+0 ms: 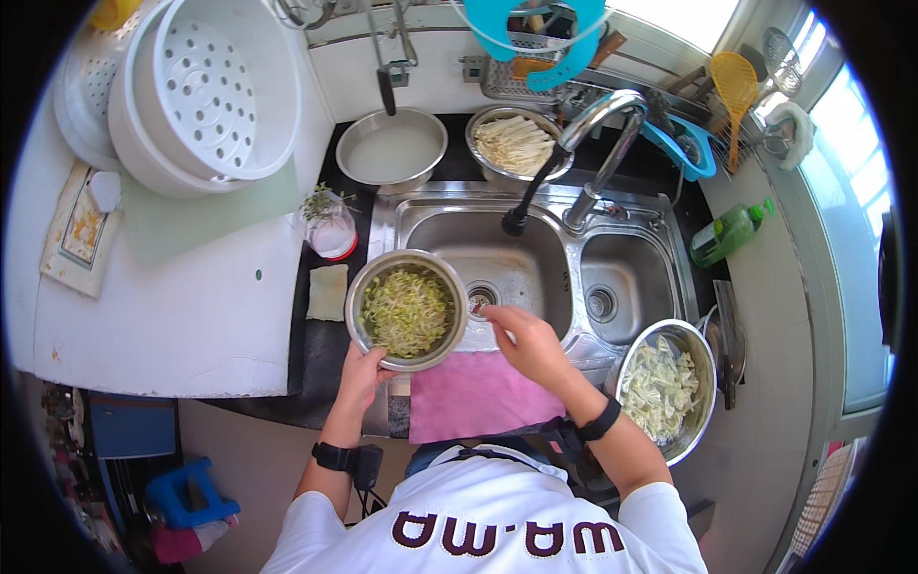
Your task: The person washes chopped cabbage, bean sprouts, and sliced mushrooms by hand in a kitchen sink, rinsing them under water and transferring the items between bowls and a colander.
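Note:
My left hand [363, 377] grips the rim of a stainless steel bowl [459, 337], thumb on top, at the front left of the sink. Green and pale sprouts [407, 312] fill its inside. My right hand [529, 343] reaches over the large sink basin [516, 265], just right of the bowl. Its fingertips are bunched near the drain [482, 295], where small reddish bits show. Whether they pinch something is too small to tell. Beneath the right wrist, a pink cloth [480, 398] lies over the counter's front edge.
Behind the sink stand a steel basin of cloudy liquid [391, 151] and a bowl of enoki mushrooms [520, 143]. A chrome faucet [592, 194] rises at the back. Right of my forearm sits a bowl of torn cabbage [663, 387]. A jar [331, 233] and a sponge cloth [328, 293] flank the left.

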A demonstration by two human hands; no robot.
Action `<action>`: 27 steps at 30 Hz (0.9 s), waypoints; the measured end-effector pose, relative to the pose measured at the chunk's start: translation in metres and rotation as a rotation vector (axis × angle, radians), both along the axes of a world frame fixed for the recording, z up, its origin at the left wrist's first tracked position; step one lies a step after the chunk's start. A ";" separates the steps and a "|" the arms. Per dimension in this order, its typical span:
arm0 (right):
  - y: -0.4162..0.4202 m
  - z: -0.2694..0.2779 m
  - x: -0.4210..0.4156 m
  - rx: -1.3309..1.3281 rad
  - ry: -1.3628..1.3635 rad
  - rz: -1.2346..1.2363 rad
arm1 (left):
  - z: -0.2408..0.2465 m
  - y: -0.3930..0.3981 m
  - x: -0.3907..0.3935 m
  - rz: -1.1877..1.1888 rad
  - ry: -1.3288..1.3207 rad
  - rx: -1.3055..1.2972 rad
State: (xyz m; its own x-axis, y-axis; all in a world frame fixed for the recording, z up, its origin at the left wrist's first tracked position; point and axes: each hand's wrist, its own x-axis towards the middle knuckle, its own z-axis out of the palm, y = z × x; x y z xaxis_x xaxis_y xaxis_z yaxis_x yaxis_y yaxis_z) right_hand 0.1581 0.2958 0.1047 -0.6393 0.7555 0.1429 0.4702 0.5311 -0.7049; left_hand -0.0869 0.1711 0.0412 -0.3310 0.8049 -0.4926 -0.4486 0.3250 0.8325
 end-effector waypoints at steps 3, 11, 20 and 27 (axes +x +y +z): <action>0.002 -0.004 -0.017 0.259 0.015 0.088 | 0.006 0.027 0.027 -0.130 -0.073 0.025; -0.003 -0.021 0.024 0.316 -0.480 0.017 | 0.022 0.074 0.103 -0.438 -0.160 0.070; -0.008 0.043 0.091 0.130 -0.284 -0.134 | 0.054 0.087 0.146 -0.659 -0.145 0.059; -0.007 0.069 0.161 0.152 0.150 -0.459 | 0.076 0.103 0.164 -0.860 -0.152 0.088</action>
State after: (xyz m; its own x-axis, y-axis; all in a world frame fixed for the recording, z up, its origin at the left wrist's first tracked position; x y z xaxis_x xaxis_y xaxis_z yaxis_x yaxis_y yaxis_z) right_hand 0.3189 0.2886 0.1733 -0.2100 0.9175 0.3379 0.5791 0.3951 -0.7131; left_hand 0.0773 0.2741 0.1169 0.4722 0.7823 -0.4063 -0.1860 0.5389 0.8216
